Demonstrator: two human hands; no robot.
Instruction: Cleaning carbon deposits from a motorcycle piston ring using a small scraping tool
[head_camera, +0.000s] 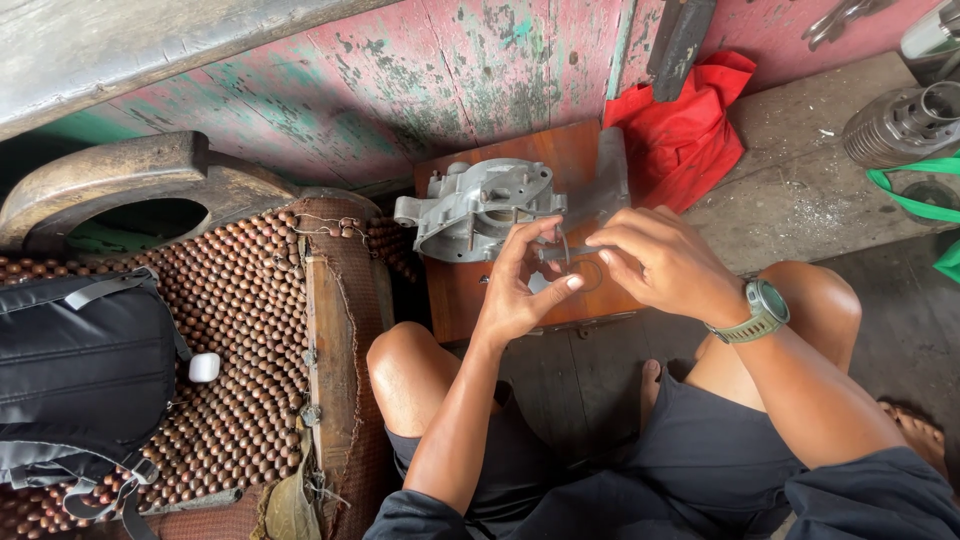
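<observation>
Hands meet mid-frame over a brown wooden board (560, 160). Your left hand (520, 290) pinches a thin metal ring (563, 245); your right hand (665, 262) grips a small dark shaft (552, 253) through it. Grey engine casing (480, 205) sits just above, red cloth (690, 130) upper right.

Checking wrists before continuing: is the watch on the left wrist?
No. The green watch sits on the right hand's wrist; the left hand's wrist is bare.

Both hands (590, 275) on small metal shaft (556, 253)
</observation>
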